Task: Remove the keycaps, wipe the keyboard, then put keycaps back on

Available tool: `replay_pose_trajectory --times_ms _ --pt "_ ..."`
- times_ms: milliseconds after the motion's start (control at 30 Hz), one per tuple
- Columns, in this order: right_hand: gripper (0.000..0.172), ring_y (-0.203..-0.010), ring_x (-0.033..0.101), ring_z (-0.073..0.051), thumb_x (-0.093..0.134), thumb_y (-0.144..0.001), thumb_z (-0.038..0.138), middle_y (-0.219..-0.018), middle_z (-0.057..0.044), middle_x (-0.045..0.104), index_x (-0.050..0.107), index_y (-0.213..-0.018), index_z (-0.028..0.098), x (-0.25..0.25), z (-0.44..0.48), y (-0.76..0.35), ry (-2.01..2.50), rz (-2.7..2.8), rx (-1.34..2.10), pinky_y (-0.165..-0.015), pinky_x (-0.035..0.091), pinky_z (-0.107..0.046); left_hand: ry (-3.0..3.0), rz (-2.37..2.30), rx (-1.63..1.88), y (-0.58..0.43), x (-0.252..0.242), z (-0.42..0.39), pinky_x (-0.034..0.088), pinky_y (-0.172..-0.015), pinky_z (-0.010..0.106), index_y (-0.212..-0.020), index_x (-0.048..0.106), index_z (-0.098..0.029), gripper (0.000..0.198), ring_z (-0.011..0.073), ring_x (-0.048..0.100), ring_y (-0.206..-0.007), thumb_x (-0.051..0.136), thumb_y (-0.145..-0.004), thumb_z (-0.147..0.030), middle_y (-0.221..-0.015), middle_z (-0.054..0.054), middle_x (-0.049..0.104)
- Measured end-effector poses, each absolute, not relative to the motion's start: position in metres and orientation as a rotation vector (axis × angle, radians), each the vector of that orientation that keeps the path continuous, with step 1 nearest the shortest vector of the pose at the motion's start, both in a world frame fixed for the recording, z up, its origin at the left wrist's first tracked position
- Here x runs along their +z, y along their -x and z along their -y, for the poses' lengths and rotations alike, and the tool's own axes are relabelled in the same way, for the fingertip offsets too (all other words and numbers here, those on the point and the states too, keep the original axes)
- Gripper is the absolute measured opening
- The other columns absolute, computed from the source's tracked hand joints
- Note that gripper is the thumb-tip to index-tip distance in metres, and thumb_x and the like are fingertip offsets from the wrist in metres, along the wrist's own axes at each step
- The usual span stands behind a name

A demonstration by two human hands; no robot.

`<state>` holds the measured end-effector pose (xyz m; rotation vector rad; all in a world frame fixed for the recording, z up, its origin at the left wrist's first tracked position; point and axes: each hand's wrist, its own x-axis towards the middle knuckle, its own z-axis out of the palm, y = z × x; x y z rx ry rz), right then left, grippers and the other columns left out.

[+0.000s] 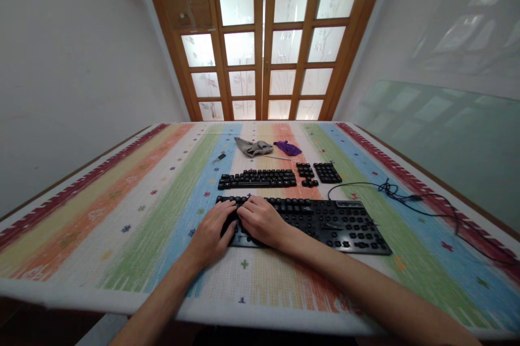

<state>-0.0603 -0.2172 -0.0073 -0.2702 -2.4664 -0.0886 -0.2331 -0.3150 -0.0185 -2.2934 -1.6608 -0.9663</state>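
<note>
A black keyboard [325, 227] lies near the front of the table, many of its keycaps off and bare switch posts showing. My left hand [212, 229] rests at its left end, fingers bent over the edge and thumb apart from them. Beside it, my right hand [262, 220] is over the left part of the keys with its fingers curled together; whatever they pinch is hidden. Behind the keyboard are loose black keycaps laid out in groups: a wide block [260, 178], a small cluster [305, 170] and a number-pad block [327, 173].
Farther back on the striped tablecloth [162, 210] lie a grey cloth [254, 147], a purple cloth [288, 148], a thin rod [276, 158] and a small dark object [221, 157]. A black cable [436, 214] runs from the keyboard to the right.
</note>
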Motion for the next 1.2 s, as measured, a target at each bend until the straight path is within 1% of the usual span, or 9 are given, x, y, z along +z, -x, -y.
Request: replay_pose_trajectory --times_ms 233,500,933,1067,1200 --pt "0.018 -0.077 0.051 -0.02 0.054 -0.092 0.014 -0.075 -0.006 0.063 0.061 -0.076 0.017 -0.006 0.215 0.061 0.253 2.482 -0.097 -0.072 0.042 -0.033 2.293 1.643 -0.955 0.233 -0.016 0.315 0.047 -0.107 0.052 -0.127 0.052 -0.019 0.031 0.0267 0.057 -0.124 0.047 -0.096 -0.021 -0.131 0.012 0.062" --pt "0.02 -0.084 0.05 -0.024 0.049 -0.094 0.011 -0.082 -0.01 0.063 0.064 -0.08 0.012 -0.009 0.226 0.063 0.214 2.578 -0.31 -0.071 0.041 -0.037 2.276 1.69 -1.005 0.232 -0.018 0.315 0.048 -0.106 0.05 -0.129 0.05 -0.02 0.034 0.0266 0.056 -0.125 0.047 -0.095 -0.02 -0.132 0.013 0.06" --pt "0.021 -0.09 0.048 -0.026 0.052 -0.09 0.02 -0.083 -0.013 0.062 0.067 -0.08 0.01 0.012 0.232 0.059 0.186 2.742 -0.214 -0.074 0.039 -0.04 2.243 1.702 -0.985 0.23 -0.019 0.315 0.049 -0.105 0.05 -0.129 0.049 -0.019 0.034 0.0262 0.057 -0.123 0.048 -0.095 -0.019 -0.13 0.013 0.061" --pt "0.022 -0.092 0.048 -0.027 0.051 -0.091 0.022 -0.088 -0.015 0.062 0.067 -0.083 0.01 0.012 0.234 0.057 0.193 2.769 -0.253 -0.077 0.04 -0.041 2.248 1.695 -0.983 0.23 -0.019 0.315 0.048 -0.106 0.051 -0.129 0.049 -0.018 0.034 0.0262 0.057 -0.124 0.047 -0.095 -0.019 -0.131 0.013 0.061" --pt "0.022 -0.092 0.048 -0.028 0.051 -0.09 0.022 -0.089 -0.015 0.062 0.067 -0.084 0.009 0.013 0.235 0.056 0.206 2.787 -0.274 -0.077 0.041 -0.041 2.258 1.695 -0.995 0.23 -0.019 0.315 0.048 -0.106 0.051 -0.128 0.05 -0.019 0.033 0.0263 0.057 -0.125 0.047 -0.095 -0.019 -0.132 0.013 0.06"
